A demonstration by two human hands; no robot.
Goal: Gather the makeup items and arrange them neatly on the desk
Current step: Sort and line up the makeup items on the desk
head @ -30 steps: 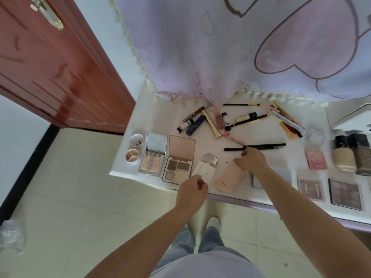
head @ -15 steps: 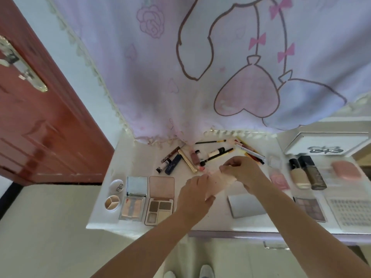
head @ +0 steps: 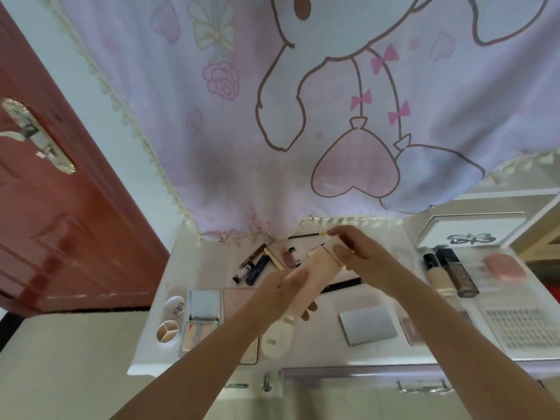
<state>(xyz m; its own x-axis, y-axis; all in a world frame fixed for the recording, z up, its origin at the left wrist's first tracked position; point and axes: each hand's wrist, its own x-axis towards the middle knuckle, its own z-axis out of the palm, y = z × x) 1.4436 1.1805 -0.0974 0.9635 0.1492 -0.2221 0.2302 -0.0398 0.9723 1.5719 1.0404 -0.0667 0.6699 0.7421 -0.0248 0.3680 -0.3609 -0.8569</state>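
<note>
Fingers (head: pixel 298 278) of the left hand (head: pixel 280 294) are curling round the lower half of a peach-coloured tube (head: pixel 315 275), while the right hand (head: pixel 362 256) is pinching its upper, gold-banded end; the pair are holding it tilted above the middle of the table (head: pixel 303 357), clear of the surface.

The tidying is looking roughly half done. At the lower left of the frame one round white lid (head: pixel 175 307), one divided round pot (head: pixel 167 331) and two open palettes (head: pixel 201 324) are sitting side by side in a row, with one cream oval compact (head: pixel 276 336) just beside them. At the right, two foundation bottles (head: pixel 441 275) are lying touching each other, near one pink oval case (head: pixel 504 267), one tray of false lashes (head: pixel 519 330) and one white box (head: pixel 472 230). One grey square compact (head: pixel 368 328) is lying below the hands.

Still waiting, by the look of it, is a jumble of slim tubes and pencils (head: pixel 260 262) at the back of the table under the cartoon curtain (head: pixel 303 101); blur is making an exact count there impossible. One black pencil (head: pixel 345 284) is lying loose below the right hand.
</note>
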